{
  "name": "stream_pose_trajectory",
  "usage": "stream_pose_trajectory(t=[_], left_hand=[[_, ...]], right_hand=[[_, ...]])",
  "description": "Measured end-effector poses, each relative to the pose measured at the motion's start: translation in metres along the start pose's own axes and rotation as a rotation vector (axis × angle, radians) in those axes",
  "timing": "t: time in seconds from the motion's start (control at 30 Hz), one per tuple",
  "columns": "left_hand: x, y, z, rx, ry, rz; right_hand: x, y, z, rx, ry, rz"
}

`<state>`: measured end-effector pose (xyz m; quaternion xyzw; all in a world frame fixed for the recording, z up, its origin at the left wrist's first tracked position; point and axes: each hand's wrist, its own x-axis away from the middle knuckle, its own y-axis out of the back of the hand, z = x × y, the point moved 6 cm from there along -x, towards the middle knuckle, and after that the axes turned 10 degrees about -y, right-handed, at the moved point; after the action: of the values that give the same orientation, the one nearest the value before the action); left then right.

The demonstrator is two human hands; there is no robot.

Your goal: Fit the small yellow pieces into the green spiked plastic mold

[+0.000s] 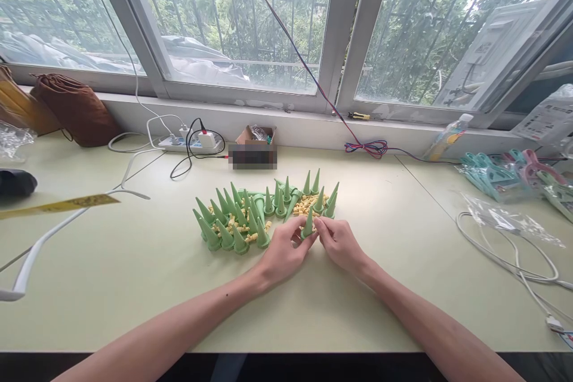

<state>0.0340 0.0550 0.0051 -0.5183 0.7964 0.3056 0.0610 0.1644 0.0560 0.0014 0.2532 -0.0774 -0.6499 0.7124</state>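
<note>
My left hand (286,249) pinches a green plastic cone (308,225) by its base, tip pointing up. My right hand (338,242) meets it from the right, fingertips closed against the same cone's base. Just beyond my hands lies a spread of several green cones (233,218), some standing and some lying down, mixed with small yellow pieces (307,203). All of this rests on a pale green table (134,262).
A white power strip (190,142) with cables and a small cardboard box (255,137) sit by the window sill. A brown pouch (76,108) lies far left. Teal and pink clips (505,173), plastic bags and white cables (505,250) lie at the right. A white hanger (49,239) lies left.
</note>
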Motion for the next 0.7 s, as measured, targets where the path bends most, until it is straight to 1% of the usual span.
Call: stream_pose_trajectory(t=[0.33,0.7], left_hand=[[0.0002,-0.0001,0.0006,0.000,0.003,-0.010],[0.0000,-0.0007,0.0021,-0.014,-0.001,0.004]], right_hand=[[0.0000,-0.0004,-0.0005,-0.004,-0.003,0.008],[-0.0006,-0.0010,-0.0001,0.010,0.002,0.017]])
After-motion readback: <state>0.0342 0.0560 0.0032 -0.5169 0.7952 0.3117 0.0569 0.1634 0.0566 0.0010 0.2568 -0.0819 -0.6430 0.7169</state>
